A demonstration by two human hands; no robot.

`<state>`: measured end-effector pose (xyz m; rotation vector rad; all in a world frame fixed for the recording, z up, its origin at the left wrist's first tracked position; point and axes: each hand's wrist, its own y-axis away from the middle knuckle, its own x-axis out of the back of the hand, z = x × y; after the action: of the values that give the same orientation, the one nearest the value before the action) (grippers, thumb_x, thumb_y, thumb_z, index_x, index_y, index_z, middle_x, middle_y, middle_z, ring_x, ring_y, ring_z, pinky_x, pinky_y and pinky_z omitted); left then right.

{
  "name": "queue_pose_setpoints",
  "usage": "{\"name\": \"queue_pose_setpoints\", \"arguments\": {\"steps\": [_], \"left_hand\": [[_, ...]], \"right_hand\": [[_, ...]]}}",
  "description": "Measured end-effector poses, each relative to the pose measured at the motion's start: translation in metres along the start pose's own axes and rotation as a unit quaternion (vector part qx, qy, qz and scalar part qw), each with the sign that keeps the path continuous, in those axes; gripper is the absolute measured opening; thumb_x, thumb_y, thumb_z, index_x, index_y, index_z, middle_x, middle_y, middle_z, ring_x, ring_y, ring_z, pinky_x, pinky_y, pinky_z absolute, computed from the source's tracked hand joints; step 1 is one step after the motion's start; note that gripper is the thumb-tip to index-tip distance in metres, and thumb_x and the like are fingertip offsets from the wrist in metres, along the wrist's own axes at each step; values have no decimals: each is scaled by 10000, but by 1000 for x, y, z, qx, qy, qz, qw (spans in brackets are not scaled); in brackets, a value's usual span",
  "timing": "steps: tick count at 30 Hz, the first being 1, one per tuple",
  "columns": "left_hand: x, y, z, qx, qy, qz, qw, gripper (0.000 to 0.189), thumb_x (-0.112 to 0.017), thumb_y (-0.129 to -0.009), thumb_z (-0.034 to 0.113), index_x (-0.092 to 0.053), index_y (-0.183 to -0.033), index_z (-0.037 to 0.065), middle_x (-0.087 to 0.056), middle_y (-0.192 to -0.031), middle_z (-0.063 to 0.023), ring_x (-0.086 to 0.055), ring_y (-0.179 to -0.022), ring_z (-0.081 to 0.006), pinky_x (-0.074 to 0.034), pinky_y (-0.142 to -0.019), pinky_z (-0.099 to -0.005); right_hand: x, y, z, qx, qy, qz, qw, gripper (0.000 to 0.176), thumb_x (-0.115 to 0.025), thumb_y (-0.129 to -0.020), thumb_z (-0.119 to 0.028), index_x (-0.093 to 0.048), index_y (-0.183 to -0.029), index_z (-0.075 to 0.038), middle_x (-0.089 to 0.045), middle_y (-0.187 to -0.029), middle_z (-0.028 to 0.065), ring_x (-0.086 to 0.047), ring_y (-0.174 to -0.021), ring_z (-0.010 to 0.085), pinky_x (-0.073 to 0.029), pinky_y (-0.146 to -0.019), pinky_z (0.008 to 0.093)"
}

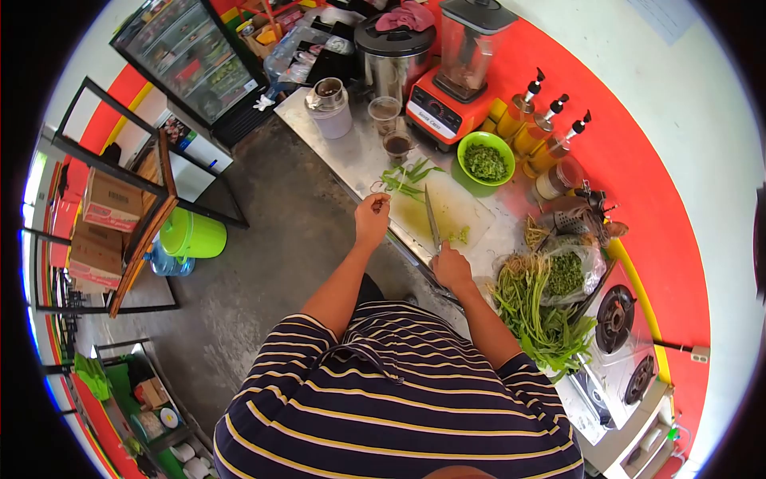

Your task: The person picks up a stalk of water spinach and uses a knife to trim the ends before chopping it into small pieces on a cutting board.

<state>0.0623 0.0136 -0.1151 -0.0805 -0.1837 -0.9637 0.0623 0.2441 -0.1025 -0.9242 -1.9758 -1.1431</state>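
Observation:
My right hand (452, 267) is wrapped round the handle of a kitchen knife (432, 217), its blade pointing away from me over a pale cutting board (471, 214). Fingers curled, my left hand (373, 219) hovers by the board's left edge; what it holds, if anything, is too small to make out. Just beyond it, long green leaves with thin stems (412, 177) lie on the board's far end. A few chopped green bits (459, 235) sit near the blade. Behind the board stands a lime-green bowl (484, 185) of chopped greens.
A bunch of leafy greens with roots (531, 307) and a bag of chopped greens (566, 271) lie to the right, beside a gas stove (618, 319). A blender (455, 96), pump bottles (531, 132), and a cup of dark liquid (396, 145) stand along the back.

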Motion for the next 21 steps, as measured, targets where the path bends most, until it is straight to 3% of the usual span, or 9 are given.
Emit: {"name": "queue_pose_setpoints", "arguments": {"steps": [7, 10, 12, 15, 19, 21], "left_hand": [[-33, -15, -13, -6, 72, -176, 982, 175, -611, -929, 3, -700, -1078, -19, -676, -947, -47, -633, -813, -117, -506, -742, -275], [-40, -17, -21, -40, -27, -241, 969, 204, -632, -870, -10, -712, -1056, 15, -681, -960, -102, -656, -827, -181, -529, -776, -313], [-40, -23, -30, -131, -111, -252, 952, 215, -645, -816, -8, -716, -1011, 46, -658, -958, -123, -644, -876, -269, -529, -822, -381], [-35, -26, -30, -211, -224, -260, 915, 205, -674, -785, 28, -714, -980, 77, -632, -1007, -117, -585, -999, -321, -479, -903, -447], [-36, -21, -13, -271, -260, -265, 888, 209, -702, -780, 61, -717, -983, 110, -617, -1075, -93, -523, -1098, -316, -423, -949, -467], [-39, -22, -14, -345, -272, -291, 850, 239, -732, -766, 65, -721, -994, 135, -626, -1059, -51, -533, -1102, -290, -420, -939, -462]], "right_hand": [[-3, 12, 13, -135, -41, 36, 989, 396, -494, -949, -241, -463, -1229, 38, -687, -1052, 303, -683, -961, 468, -536, -872, 548], [-5, 16, 20, -195, -47, 55, 978, 383, -496, -960, -247, -457, -1222, 30, -690, -1065, 295, -682, -987, 463, -536, -888, 543], [-4, 16, 19, -221, -45, 62, 972, 370, -497, -964, -245, -459, -1213, 26, -691, -1069, 292, -681, -998, 461, -536, -896, 540], [-6, 22, 11, -244, -52, 79, 965, 363, -521, -968, -252, -461, -1206, 16, -689, -1069, 297, -678, -1006, 465, -533, -904, 539], [-7, 28, -7, -243, -75, 122, 959, 377, -554, -971, -285, -462, -1200, 0, -690, -1026, 306, -675, -985, 479, -528, -886, 557], [-11, 31, -17, -250, -90, 136, 954, 382, -561, -972, -297, -463, -1197, -4, -691, -1009, 308, -674, -976, 484, -526, -878, 563]]}}
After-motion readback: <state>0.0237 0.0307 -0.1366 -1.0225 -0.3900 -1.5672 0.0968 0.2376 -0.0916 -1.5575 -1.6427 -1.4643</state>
